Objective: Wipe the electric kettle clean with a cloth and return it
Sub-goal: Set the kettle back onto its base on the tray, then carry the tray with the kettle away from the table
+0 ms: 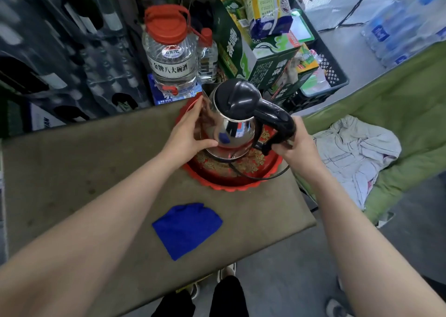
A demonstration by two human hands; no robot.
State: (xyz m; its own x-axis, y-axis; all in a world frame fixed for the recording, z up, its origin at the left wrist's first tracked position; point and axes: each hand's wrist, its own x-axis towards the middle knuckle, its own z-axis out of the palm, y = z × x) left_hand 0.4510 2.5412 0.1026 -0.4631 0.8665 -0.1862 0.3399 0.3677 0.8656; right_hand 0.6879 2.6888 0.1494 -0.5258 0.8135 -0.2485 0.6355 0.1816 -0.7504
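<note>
A steel electric kettle (pixel 237 129) with a black lid and black handle stands on its base in a red patterned tray (pixel 217 180) at the table's far side. My left hand (pixel 187 133) presses against the kettle's shiny left side, fingers spread around the body. My right hand (pixel 293 143) is closed around the black handle on the right. A black cord loops out of the tray's front right. A folded blue cloth (pixel 187 228) lies flat on the table nearer to me, apart from both hands.
The table (pixel 72 172) has an olive-brown cover. Behind it stand a big clear jug with a red cap (pixel 170 53), a smaller bottle (pixel 207 56), green cartons (pixel 255 58) and a dark crate. A green cot with a crumpled white garment (pixel 357 152) sits to the right.
</note>
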